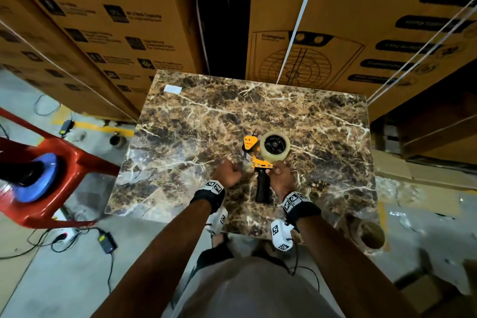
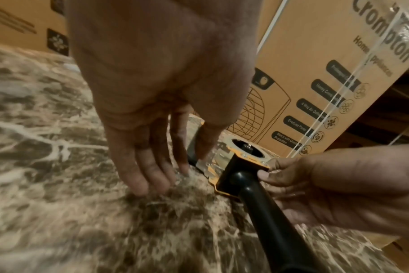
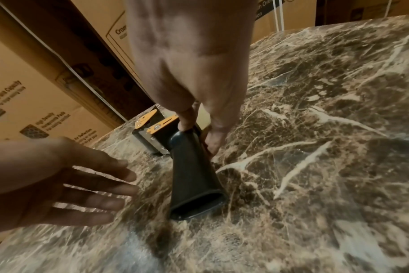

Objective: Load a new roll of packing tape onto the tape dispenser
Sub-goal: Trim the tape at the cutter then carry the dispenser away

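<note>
Because the right hand [image 1: 281,178] only pinches the tape dispenser [image 1: 260,162] at the top of its black handle, the dispenser could twist or slide on the counter [image 1: 322,116] if the tape end is pulled. Its tape roll [image 1: 275,146] sits seated near the counter's middle; the left hand [image 1: 229,172], released with fingers straight, rests fingertips just beside the dispenser's blade end.

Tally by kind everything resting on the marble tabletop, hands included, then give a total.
Tape dispenser: 1
Tape roll, on the dispenser: 1
White label: 1
Hands: 2, left hand and right hand
Total: 5
</note>
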`<state>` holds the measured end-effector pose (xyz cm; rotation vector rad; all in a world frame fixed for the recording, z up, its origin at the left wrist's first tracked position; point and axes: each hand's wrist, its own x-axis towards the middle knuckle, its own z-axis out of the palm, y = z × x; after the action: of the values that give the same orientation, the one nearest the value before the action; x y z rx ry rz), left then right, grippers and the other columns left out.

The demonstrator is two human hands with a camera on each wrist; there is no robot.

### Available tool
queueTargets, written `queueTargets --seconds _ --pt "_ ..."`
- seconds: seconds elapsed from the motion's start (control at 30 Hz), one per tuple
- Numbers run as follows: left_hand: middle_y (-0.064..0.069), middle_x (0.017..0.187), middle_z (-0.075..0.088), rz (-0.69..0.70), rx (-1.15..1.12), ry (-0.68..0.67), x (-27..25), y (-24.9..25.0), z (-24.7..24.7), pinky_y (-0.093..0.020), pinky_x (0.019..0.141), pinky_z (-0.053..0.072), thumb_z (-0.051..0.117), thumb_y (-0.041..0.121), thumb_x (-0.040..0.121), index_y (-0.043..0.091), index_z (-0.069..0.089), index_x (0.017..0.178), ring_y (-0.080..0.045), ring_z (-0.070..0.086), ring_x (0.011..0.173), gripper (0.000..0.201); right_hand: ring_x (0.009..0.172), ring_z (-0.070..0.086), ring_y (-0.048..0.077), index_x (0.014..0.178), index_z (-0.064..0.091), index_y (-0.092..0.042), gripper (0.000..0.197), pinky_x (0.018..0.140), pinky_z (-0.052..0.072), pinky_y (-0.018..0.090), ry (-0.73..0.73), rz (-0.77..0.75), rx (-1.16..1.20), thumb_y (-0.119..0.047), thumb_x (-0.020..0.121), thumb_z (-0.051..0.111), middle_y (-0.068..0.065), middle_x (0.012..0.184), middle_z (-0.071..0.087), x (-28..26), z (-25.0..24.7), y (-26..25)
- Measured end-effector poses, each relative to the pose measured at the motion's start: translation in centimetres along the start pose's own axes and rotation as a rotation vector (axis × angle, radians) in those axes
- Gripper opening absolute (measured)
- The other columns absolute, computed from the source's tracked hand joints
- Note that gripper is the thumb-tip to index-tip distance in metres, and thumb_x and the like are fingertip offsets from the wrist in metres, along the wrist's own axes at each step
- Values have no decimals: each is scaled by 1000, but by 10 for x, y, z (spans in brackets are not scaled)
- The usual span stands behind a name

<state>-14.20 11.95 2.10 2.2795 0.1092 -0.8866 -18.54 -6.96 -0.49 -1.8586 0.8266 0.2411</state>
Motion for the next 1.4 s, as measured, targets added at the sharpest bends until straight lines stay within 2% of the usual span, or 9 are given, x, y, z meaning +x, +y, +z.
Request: queueTargets --seconds 0.13,0.3,0.5,0.57,0.7,0.83,1.07,1.2,1.4 --pt "-12 109 76 37 -106 -197 -2 2 23 -35 91 53 59 18 78 10 78 100 -29 68 105 29 80 68 23 76 74 -23 25 78 57 43 10 -94 -57 1 84 75 5 82 72 -3 -4 5" --pt "-4 95 78 21 -218 -223 31 -11 56 -45 90 57 67 35 53 24 77 81 -28 71 99 31 80 66 12 114 78 -6 27 66 51 13 -90 -154 -138 0 91 65 6 95 77 -16 -10 5" --pt "-3 107 76 22 -199 -133 14 6 62 -43 95 56 79 33 67 23 77 106 -25 70 103 40 68 72 -4 112 71 -6 30 63 58 16 -117 -120 20 13 89 63 22 96 77 -22 -12 6" --pt "-8 112 74 0 -196 -88 -5 26 53 -37 92 55 79 22 76 18 74 111 -29 68 108 36 77 75 11 108 72 -3 27 74 63 29 -103 -139 36 13 89 62 19 96 77 -21 -12 8" --pt "-17 117 68 -51 -57 37 -19 46 40 -36 83 51 71 18 83 6 63 118 -37 65 108 37 87 73 23 95 74 -5 22 77 56 19 -22 -221 -22 12 84 64 11 89 76 -24 -17 0" --pt "-13 102 70 -50 43 152 -32 49 20 -35 75 49 64 37 83 14 63 95 -35 66 94 25 83 68 27 83 59 -26 33 80 59 46 148 -276 -20 4 78 73 3 83 67 -14 -19 1" --pt "1 86 71 44 -307 130 -35 44 -7 -31 72 44 70 30 86 15 74 92 -19 65 86 17 84 54 13 105 50 -7 19 76 49 34 249 -374 149 -22 101 60 12 110 54 -33 -38 -39" --pt "-1 68 63 22 -464 16 -40 50 -18 -23 52 37 69 13 88 8 74 95 -17 53 60 10 106 62 29 115 57 -26 21 93 55 54 164 -321 147 -40 99 58 5 120 61 -34 -44 -51" --pt "-1 61 48 69 -771 -361 -59 66 -43 -25 44 34 57 13 96 13 61 77 -15 39 46 20 113 61 16 132 62 -29 37 93 56 43 13 -525 184 -23 96 67 -6 132 59 -46 -60 -97"
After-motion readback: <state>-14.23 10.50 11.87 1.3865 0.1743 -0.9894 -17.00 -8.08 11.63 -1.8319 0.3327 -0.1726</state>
